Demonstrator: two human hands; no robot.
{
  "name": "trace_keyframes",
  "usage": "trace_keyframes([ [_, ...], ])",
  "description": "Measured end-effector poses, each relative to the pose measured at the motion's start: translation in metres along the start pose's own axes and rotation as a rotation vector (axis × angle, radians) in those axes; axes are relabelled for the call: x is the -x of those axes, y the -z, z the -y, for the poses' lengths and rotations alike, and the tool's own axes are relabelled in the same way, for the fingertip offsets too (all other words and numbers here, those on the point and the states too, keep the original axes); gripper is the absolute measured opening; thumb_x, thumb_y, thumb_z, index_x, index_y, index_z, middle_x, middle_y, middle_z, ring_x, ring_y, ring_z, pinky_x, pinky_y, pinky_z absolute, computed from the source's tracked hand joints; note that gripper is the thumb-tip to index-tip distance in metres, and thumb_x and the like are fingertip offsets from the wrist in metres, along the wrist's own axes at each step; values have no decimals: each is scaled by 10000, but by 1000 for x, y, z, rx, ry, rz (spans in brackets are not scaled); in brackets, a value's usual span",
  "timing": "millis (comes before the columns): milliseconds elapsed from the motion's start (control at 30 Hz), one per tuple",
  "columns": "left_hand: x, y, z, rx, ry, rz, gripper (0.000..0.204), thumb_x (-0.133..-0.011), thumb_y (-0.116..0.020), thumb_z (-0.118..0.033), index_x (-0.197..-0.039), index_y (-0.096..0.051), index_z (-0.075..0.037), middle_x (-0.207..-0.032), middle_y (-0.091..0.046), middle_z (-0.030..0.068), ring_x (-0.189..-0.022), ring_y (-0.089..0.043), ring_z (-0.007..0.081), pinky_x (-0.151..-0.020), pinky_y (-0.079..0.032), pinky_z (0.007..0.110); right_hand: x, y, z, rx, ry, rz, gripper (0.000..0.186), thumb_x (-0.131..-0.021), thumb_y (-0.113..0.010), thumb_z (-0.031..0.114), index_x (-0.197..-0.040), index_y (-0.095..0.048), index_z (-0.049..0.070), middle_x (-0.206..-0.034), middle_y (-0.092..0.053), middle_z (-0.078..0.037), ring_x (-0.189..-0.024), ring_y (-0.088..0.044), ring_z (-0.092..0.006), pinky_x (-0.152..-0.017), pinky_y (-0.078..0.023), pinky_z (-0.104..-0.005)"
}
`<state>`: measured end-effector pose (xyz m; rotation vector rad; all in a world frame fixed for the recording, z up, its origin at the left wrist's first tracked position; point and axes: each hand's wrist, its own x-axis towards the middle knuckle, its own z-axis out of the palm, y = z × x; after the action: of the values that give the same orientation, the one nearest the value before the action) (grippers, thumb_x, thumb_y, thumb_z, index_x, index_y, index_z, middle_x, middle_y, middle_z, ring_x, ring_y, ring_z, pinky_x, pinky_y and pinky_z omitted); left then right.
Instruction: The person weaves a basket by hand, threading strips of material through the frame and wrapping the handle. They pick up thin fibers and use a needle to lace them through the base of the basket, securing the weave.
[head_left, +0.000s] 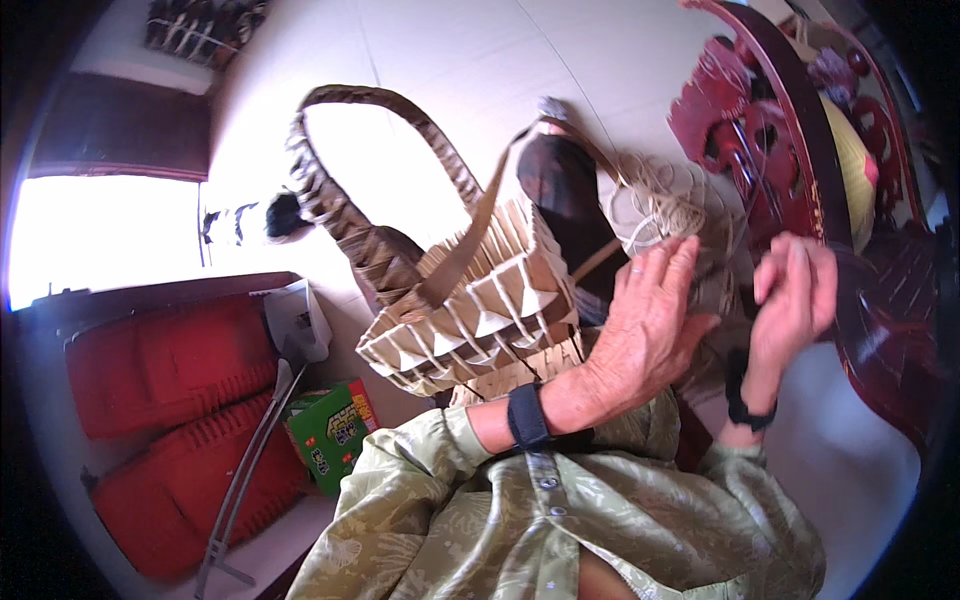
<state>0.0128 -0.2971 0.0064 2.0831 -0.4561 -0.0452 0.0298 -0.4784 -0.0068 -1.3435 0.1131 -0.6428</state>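
Observation:
A woven basket (490,310) of tan strips rests tilted against my legs, left of my hands. Its tall arched handle (345,220) is wrapped in brown strip. A flat brown strip (470,250) runs from the basket over my dark-clad leg (560,190). My left hand (645,325) reaches across my lap with its fingers stretched out, next to a loose tangle of pale cord (670,205). To its right, my right hand (795,290) is raised with curled fingers; whatever they may hold cannot be made out. Both wrists wear dark bands.
A carved dark red wooden chair (820,130) with a yellow cushion (850,170) stands close on the right. Red cushions (190,430), a green box (330,435), a white container (297,320) and a thin curved rod (250,460) are at left. Pale floor (450,60) lies ahead.

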Motion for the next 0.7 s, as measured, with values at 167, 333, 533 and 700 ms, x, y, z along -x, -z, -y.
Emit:
trace_keyframes([
  [167, 1, 17, -2, 62, -36, 130, 528, -895, -746, -271, -1305, -568, 11, -1068, -668, 202, -1011, -640, 354, -1049, -379, 465, 26, -21, 34, 79, -184, 196, 98, -1008, -597, 112, -970, -581, 24, -902, -679, -105, -566, -525, -80, -482, -377, -206],
  [333, -4, 16, -4, 343, 46, 204, 348, -890, -702, -191, -1142, -604, 29, -936, -682, 171, -922, -670, 360, -923, -474, 454, 22, -22, 35, 80, -246, 252, 124, -1007, -617, 141, -946, -582, 39, -868, -680, -66, -555, -485, -36, -490, -342, -183],
  [533, -11, -13, 2, 333, 86, 290, 153, -915, -650, -100, -1006, -620, 20, -937, -638, 226, -834, -668, 393, -720, -519, 448, 8, -23, 30, 117, -295, 305, 128, -1005, -620, 125, -910, -580, 47, -830, -660, -35, -546, -409, -12, -482, -277, -179],
  [700, -18, -31, 14, 160, -36, 94, 149, -897, -655, -102, -967, -626, 26, -862, -600, 198, -817, -624, 433, -717, -511, 491, -14, -12, 14, -55, -236, 130, 124, -1013, -605, 120, -908, -561, 70, -822, -592, 1, -559, -352, -13, -495, -257, -179],
])
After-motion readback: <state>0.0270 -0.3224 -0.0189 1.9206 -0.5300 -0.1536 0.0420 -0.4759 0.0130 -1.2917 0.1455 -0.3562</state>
